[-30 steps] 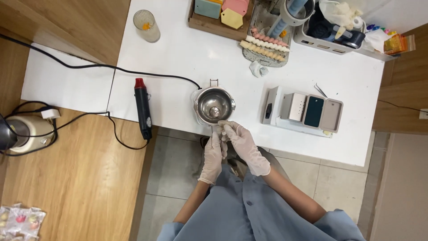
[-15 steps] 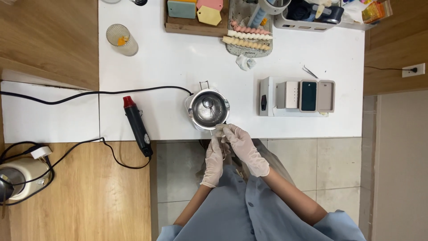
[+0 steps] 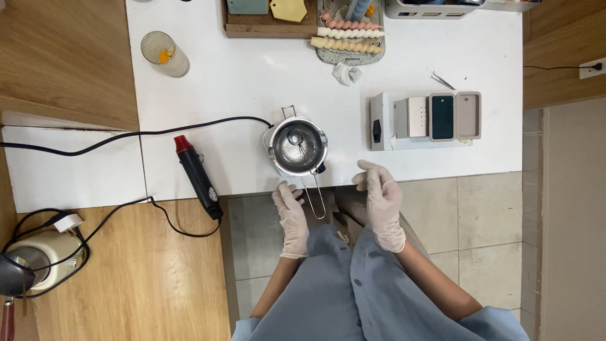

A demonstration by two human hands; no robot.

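Both gloved hands hang open and hold nothing, just off the near edge of the white bench (image 3: 442, 57). The left hand (image 3: 291, 218) has its fingers spread, its fingertips close beside the wire handle (image 3: 314, 196) that juts over the bench edge at 6 o'clock from the small steel pot (image 3: 297, 146). The right hand (image 3: 382, 201) is relaxed and loosely open, at about 4 o'clock from the pot and clear of it.

The pot stands near the bench's front edge; inside shows a shiny bottom with a small round metal piece, and I cannot tell what else it holds. At 9 o'clock from it lies a black heat gun (image 3: 197, 177) with a red tip. At 3 o'clock sits a white scale (image 3: 386, 120) carrying flat devices. At 10 o'clock, far back, a ribbed glass (image 3: 164, 53) holds something orange.
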